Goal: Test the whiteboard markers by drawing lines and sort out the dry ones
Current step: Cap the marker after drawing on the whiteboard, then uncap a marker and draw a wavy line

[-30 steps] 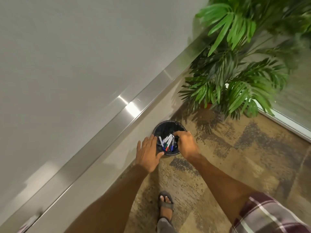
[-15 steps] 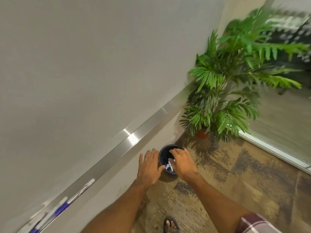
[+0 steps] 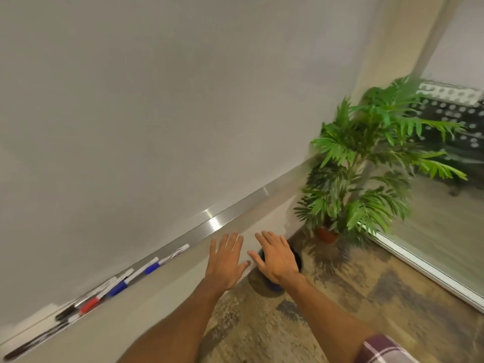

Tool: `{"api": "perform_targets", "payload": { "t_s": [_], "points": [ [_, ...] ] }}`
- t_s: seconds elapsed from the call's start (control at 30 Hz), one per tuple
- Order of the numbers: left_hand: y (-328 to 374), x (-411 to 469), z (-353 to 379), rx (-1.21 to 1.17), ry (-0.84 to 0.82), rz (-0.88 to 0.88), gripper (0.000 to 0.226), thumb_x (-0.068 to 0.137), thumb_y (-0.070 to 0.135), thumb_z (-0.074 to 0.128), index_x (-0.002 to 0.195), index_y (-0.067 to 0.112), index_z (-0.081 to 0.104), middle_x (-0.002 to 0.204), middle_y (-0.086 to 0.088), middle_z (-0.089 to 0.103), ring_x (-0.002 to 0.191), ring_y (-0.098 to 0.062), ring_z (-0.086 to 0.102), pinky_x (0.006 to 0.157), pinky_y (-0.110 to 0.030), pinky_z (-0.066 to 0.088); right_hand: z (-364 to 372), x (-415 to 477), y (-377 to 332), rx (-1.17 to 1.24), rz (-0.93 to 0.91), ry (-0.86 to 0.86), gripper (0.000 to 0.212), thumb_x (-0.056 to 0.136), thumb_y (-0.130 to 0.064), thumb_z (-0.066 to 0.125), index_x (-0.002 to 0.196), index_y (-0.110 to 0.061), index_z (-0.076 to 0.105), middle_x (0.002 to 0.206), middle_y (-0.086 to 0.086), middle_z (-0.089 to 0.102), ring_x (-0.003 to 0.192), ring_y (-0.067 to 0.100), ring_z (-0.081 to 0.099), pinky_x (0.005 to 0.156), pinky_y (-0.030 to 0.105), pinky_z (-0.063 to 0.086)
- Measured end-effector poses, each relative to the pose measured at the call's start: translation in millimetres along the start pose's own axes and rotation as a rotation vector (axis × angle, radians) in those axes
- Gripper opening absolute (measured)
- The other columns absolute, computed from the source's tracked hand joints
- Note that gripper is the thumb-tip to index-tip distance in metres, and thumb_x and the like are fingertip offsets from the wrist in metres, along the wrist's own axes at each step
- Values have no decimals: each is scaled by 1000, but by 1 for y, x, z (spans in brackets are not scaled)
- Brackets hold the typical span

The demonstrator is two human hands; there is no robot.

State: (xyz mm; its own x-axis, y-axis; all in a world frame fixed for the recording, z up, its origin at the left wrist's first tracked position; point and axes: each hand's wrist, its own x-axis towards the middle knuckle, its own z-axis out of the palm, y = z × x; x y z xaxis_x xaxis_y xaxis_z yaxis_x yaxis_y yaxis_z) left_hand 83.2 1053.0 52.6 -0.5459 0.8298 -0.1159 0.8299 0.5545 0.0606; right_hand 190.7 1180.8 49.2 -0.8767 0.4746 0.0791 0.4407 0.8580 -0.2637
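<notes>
The whiteboard markers [image 3: 117,288] lie in a loose row along the metal tray [image 3: 217,224] under the whiteboard [image 3: 157,100]. Blue, red and black caps show, well to the left of both hands. The left hand [image 3: 226,262] hangs palm down, fingers straight and spread, holding nothing. The right hand [image 3: 279,258], just beside it, is likewise flat with fingers apart. It hovers above what looks like a dark round bin [image 3: 299,259] on the carpet [image 3: 340,310]. Both arms reach forward. A potted plant [image 3: 366,166] stands in the corner.
</notes>
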Motion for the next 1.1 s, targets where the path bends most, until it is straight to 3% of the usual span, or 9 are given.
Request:
{"api": "perform_targets", "payload": {
  "t_s": [0.1,0.17,0.23,0.27,0.37,0.5,0.6,0.77,1.1],
  "points": [
    [-17,-23,3,-23,32,-103,73,98,62,24,156,22,7,164,-4,1,151,-25,0,118,-52,-5,3,-5,-22,4,-61,-40,67,94,-63,22,148,-23,25,155,1,25,144,19,16,117,40,5],
    [-24,-41,4,-31,47,-175,85,88,73,-3,156,23,6,164,-3,-1,151,-25,-1,118,-51,-7,4,-10,-36,9,-105,-78,69,93,-64,19,149,-24,22,156,0,22,145,18,13,117,39,3],
    [-27,-59,6,-43,44,-233,118,58,77,-38,156,25,3,164,-2,-3,151,-24,-3,116,-50,-11,5,-14,-46,1,-162,-105,69,93,-64,17,149,-24,21,156,-1,21,145,18,12,117,39,2],
    [-27,-69,7,-53,55,-268,127,49,76,-45,156,25,2,164,-2,-4,151,-25,-4,116,-50,-12,5,-17,-49,-4,-188,-116,69,93,-64,16,149,-25,21,156,-1,21,145,18,12,117,39,3],
    [-29,-102,8,-68,72,-372,128,48,74,-47,156,25,0,164,-2,-5,151,-25,-5,115,-51,-14,8,-27,-63,-19,-266,-150,74,89,-67,8,149,-26,19,157,-2,20,145,17,12,117,37,1],
    [-43,-152,9,-53,56,-537,128,46,71,-50,156,25,-5,163,-2,-11,150,-26,-10,115,-53,-15,15,-41,-103,-10,-385,-215,103,66,-77,-22,151,-28,11,159,-4,12,146,16,6,115,36,-4],
    [-50,-193,11,-59,56,-646,128,45,71,-51,155,25,-7,163,-2,-14,150,-26,-13,116,-55,-13,23,-54,-137,5,-483,-260,116,56,-80,-31,151,-28,12,159,-3,12,146,17,7,116,38,-3],
    [-66,-266,25,-71,69,-816,121,50,72,-47,155,26,-7,163,-1,-15,149,-26,-13,115,-55,-15,38,-90,-202,-19,-636,-327,123,48,-79,-37,151,-30,10,159,-4,8,146,17,4,116,39,-5],
    [-117,-425,43,-87,95,-1085,109,62,73,-36,156,26,-6,162,0,-14,150,-26,-12,110,-53,-20,62,-168,-335,-21,-907,-375,119,54,-79,-34,151,-29,13,159,-3,12,146,17,7,116,38,-6]
  ]
}}
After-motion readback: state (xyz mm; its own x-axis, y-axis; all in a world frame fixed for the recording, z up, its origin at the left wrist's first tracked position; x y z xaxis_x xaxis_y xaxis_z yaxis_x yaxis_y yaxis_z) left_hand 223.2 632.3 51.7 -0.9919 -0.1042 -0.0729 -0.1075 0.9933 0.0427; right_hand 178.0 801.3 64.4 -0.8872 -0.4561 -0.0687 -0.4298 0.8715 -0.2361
